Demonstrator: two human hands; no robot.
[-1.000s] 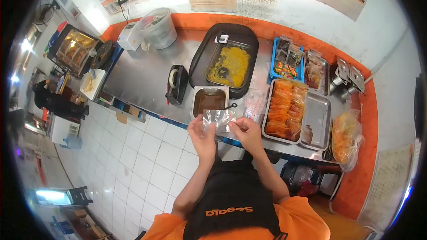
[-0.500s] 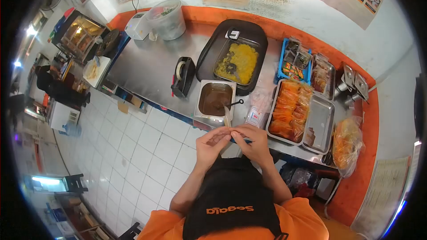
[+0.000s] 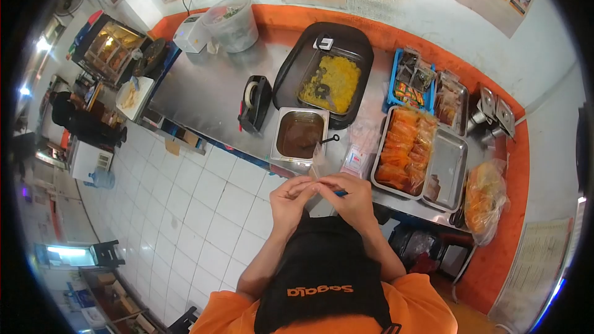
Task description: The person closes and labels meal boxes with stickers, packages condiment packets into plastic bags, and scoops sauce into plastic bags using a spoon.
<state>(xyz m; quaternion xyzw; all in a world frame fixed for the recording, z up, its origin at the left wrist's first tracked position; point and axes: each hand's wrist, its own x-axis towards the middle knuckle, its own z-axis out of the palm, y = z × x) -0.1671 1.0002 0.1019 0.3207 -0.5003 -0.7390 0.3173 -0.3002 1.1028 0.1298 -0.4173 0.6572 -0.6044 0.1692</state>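
My left hand and my right hand meet at the counter's front edge, thumbs and fingers pinched together. Between them they grip a small clear plastic bag, which sticks up beyond the fingertips. Its lower part is hidden by my fingers. Just past the bag stands a square metal container of brown sauce, with a black-handled ladle in it. A stack of clear plastic bags lies to the right of the sauce. Something blue shows by my right fingers; I cannot make it out.
A tray of bagged orange food sits at the right beside a metal tray. Behind the sauce, a black tray holds yellow food. A tape dispenser stands left. Another person is at far left.
The plastic bag looked like a narrow strip before; now it shows wider and clearer above my fingers. Both hands stay pinched together, slightly shifted.
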